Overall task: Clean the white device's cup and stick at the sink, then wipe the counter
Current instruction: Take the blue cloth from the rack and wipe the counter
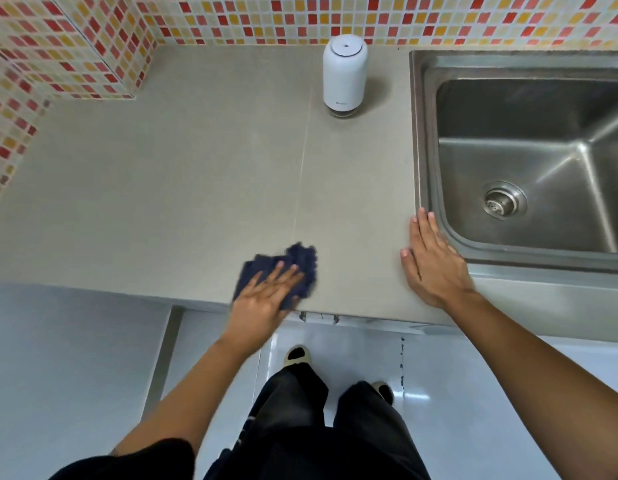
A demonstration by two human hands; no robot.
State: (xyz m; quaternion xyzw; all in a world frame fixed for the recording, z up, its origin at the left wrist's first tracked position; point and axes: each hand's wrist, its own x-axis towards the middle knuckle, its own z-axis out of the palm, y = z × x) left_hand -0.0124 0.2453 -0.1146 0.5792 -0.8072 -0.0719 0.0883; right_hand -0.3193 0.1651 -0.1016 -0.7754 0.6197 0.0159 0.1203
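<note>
The task looks to be in its last part. The device (345, 74) stands upright and assembled at the top centre of the frame, near the wall and left of the sink (425, 140); its cup and stick cannot be seen separately, so I judge they are already cleaned. The sink basin is empty. At lower centre the left hand (262, 299) presses a dark cloth (300, 258) flat on the counter (162, 185), fingers spread, not closed around it. The right hand (432, 261) lies open and flat, holding nothing, beside the sink edge. Probably only wiping remains.
</note>
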